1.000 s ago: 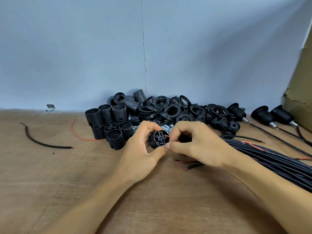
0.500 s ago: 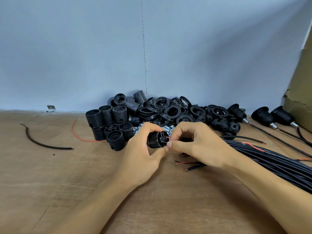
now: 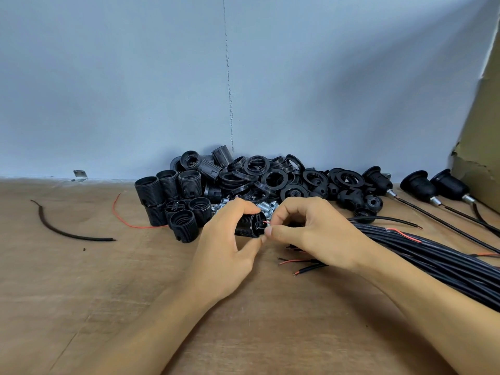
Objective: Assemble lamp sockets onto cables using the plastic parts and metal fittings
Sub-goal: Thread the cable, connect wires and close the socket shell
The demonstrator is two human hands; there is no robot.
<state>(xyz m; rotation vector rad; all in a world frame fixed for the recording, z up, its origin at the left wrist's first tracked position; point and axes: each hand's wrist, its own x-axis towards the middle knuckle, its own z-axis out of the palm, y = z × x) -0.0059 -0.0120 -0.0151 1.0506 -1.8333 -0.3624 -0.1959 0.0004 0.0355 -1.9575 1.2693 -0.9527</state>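
1. Head view: the left hand (image 3: 224, 250) grips a black threaded socket body (image 3: 247, 224) lying on its side. The thumb is below and the fingers curl over the top. The socket body is held just above the wooden table (image 3: 108, 293) at near centre, with its terminal end facing right.
2. The right hand (image 3: 311, 234) is closed in a pinch, thumb and forefinger on the red wire (image 3: 266, 221) at that end face. The cable the wire belongs to is hidden under the palm.
3. The step in hand looks like seating the stripped wire ends in the terminals. The left grip should be firm and steady so the slots face the right hand. Each wire should go in straight, without splaying its bare strands.
4. The pinch should sit close to the tip, because a long free end is likely to buckle rather than enter.
5. I cannot tell whether the black wire is already seated, so both are worth checking before closing the socket.
6. The metal fittings (image 3: 266, 205) lie just beyond the hands, with the black rings (image 3: 270, 177) farther back and the cable bundle (image 3: 433, 255) to the right. All are within reach, so the socket body need not be put down.
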